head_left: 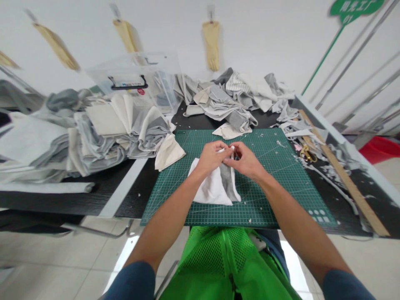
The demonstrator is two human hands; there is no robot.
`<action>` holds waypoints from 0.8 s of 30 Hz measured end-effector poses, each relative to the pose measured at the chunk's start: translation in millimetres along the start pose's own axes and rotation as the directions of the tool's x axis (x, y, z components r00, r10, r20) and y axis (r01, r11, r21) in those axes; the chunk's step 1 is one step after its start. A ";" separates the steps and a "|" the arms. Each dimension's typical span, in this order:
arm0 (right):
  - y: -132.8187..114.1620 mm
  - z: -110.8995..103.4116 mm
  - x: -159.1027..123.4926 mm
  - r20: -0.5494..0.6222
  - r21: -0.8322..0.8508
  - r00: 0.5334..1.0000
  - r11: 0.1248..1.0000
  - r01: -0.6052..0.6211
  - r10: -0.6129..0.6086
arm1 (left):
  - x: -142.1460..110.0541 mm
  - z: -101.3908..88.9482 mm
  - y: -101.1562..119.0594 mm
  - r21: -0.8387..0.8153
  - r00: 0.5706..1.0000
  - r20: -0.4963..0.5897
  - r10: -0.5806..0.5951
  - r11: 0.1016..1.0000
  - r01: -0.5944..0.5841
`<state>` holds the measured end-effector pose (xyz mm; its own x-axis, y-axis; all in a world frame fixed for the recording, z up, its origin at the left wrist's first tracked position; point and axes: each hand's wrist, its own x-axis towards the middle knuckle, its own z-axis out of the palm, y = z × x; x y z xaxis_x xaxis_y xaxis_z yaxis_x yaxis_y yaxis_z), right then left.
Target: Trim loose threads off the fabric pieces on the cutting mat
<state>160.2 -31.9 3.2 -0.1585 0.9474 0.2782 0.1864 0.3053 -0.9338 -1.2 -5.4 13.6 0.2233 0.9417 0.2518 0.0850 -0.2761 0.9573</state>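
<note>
A white and grey piece of fabric (212, 188) hangs from my fingers, its lower part resting on the green cutting mat (259, 196). My left hand (212, 157) is closed on its upper edge. Close beside it, my right hand (245, 160) pinches the same edge, where a small white bit of cloth sticks up between the fingertips. The fingertips of both hands nearly meet. The grey side of the fabric shows in a strip below the right hand. What lies right under the fingers is hidden.
Piles of grey and white fabric (93, 137) lie at the left, with more cloth (225, 102) behind the mat. A clear plastic box (137, 83) stands at the back. On the right are gold-handled scissors (308, 155), a wooden ruler (346, 179) and scraps.
</note>
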 end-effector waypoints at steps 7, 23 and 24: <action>1.6 -5.7 3.6 -0.116 0.217 0.986 0.971 -0.096 0.124 | 1.2 -4.5 -1.9 -0.057 1.000 -0.002 -0.001 0.998 0.001; -1.5 -8.8 0.9 -0.066 0.271 0.994 0.960 -0.067 0.088 | -4.5 -2.2 10.5 0.099 1.000 -0.003 -0.021 0.995 0.021; -2.7 -8.7 0.5 -0.082 0.242 0.994 0.969 -0.046 0.068 | -4.5 -2.0 11.0 0.123 1.000 0.007 -0.005 0.992 0.004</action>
<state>168.1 -31.4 7.8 -0.0658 0.9705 0.2318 -0.0469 0.2291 -0.9723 -3.2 -12.3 23.3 0.2294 0.9417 0.2462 0.2050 -0.2941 0.9335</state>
